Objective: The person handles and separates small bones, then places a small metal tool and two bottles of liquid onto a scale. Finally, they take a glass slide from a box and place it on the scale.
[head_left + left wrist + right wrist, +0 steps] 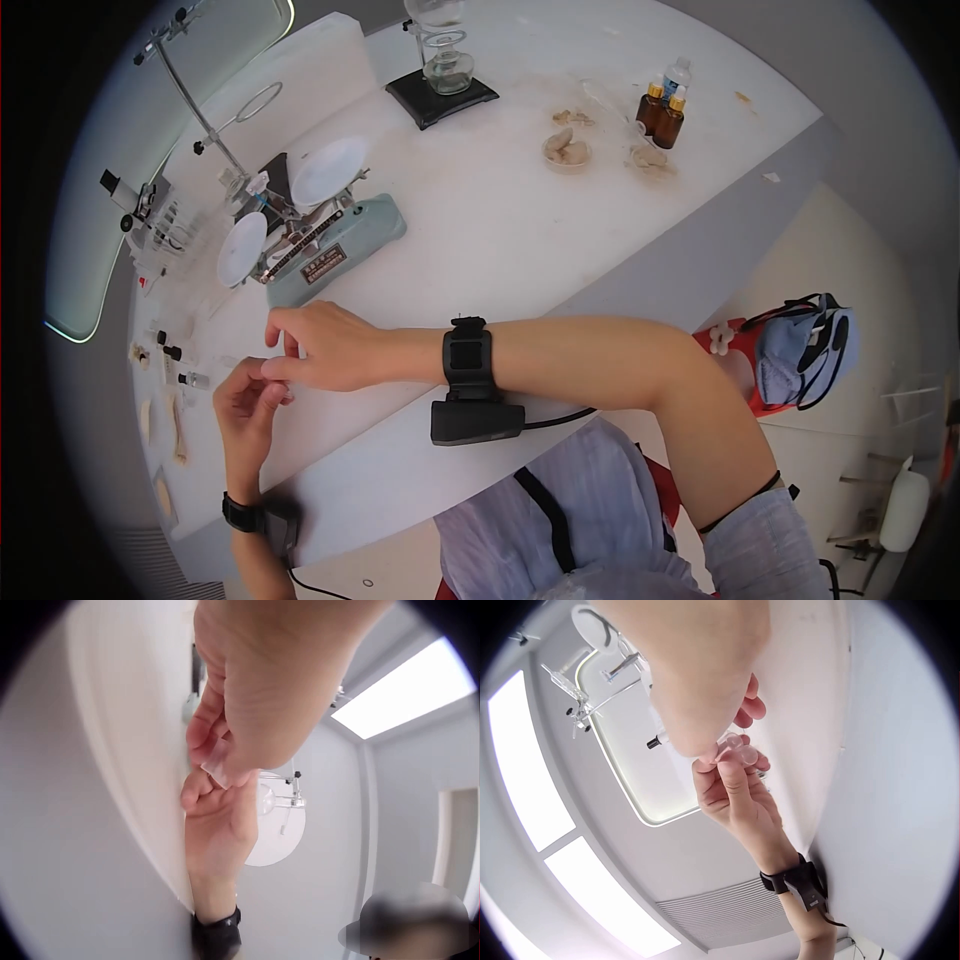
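Item (741, 750), small and clear, is resting pinched in the curled thumb and fingers of the left hand (248, 400). The right hand (330, 345) is bending its fingers and meeting the left at the fingertips; whether it is gripping too, one cannot tell. Beyond both hands a balance (368, 232) is standing; beside the left, a small vial (198, 381) is lying.
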Demonstrator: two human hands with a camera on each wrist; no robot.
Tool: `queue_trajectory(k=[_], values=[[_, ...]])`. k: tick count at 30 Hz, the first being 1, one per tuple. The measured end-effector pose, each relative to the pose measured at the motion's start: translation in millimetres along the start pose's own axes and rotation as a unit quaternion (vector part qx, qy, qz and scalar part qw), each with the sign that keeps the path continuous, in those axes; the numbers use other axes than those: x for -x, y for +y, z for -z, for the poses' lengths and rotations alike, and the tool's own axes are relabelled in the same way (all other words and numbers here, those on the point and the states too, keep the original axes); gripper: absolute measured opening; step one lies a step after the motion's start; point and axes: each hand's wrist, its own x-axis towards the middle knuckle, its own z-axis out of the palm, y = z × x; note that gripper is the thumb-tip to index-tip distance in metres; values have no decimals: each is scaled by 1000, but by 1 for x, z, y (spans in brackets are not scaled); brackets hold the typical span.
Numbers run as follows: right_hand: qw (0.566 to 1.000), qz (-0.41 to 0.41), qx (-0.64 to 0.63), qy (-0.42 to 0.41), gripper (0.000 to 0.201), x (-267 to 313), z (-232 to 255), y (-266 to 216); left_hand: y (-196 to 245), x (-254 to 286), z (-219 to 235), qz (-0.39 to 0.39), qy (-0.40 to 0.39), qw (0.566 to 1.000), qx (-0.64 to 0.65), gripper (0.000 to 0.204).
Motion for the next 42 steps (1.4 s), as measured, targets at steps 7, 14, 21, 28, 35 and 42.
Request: queue_trajectory(k=[7,14,21,28,35,42], values=[[998,-3,-63,10,28,-2,-3,4,-8,-3,-10,22,3,995,98,27],[990,-33,-136,19,23,0,-2,3,-4,-8,-16,27,56,994,87,27],[994,34,-87,61,25,-4,-14,15,-9,-4,-9,32,73,996,39,30],[993,48,-81,66,30,-2,-10,16,-5,-9,-22,23,113,993,37,23],[997,37,-37,50,35,-5,-5,13,-14,-15,-18,5,75,996,48,23],[995,-28,-89,-29,30,-5,1,6,-7,-14,-26,-64,93,994,12,25]])
